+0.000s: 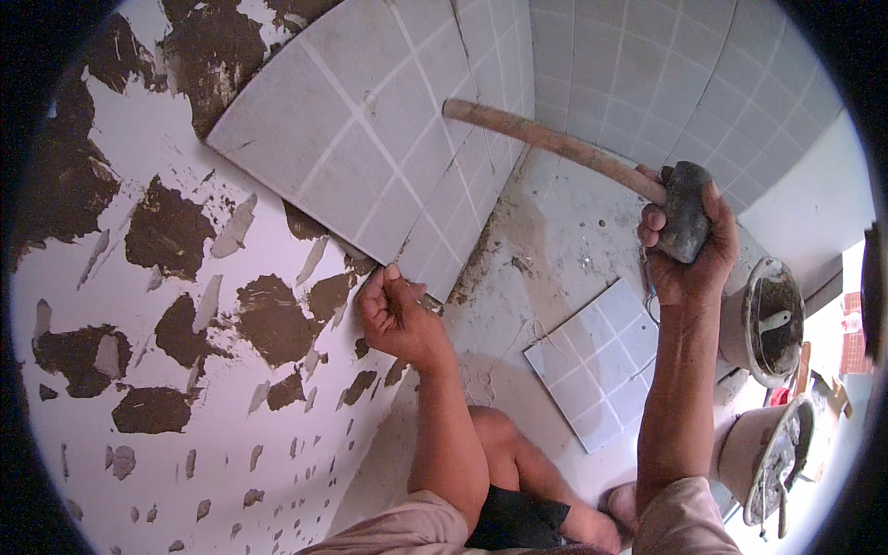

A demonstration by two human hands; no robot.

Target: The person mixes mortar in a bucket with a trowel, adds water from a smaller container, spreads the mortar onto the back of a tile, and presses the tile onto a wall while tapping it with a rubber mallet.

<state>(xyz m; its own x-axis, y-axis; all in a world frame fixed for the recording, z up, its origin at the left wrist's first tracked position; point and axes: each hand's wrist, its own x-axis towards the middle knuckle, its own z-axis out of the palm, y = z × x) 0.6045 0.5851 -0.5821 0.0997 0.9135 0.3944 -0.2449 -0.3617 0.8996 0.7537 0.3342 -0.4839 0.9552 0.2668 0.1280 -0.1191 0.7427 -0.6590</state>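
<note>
My right hand (689,236) grips a mallet (686,211) by its dark head. Its wooden handle points left, its end in front of the tiled wall; whether it touches cannot be told. A large grey wall tile (338,139) with a pale grid pattern stands against the wall on the left. At the tile's lower corner is my left hand (400,319), fingers curled and thumb pressed to the forefinger. What those fingers hold, if anything, cannot be made out. A small greyish piece (430,302) shows just beside this hand, by the tile's bottom edge.
Another grid-patterned tile (597,365) lies on the dusty floor (555,240). Two buckets (735,324) with grey residue stand at the right, tools in them. Brown patches mark the white wall (213,342) at left. Grey tiling (638,74) covers the far wall.
</note>
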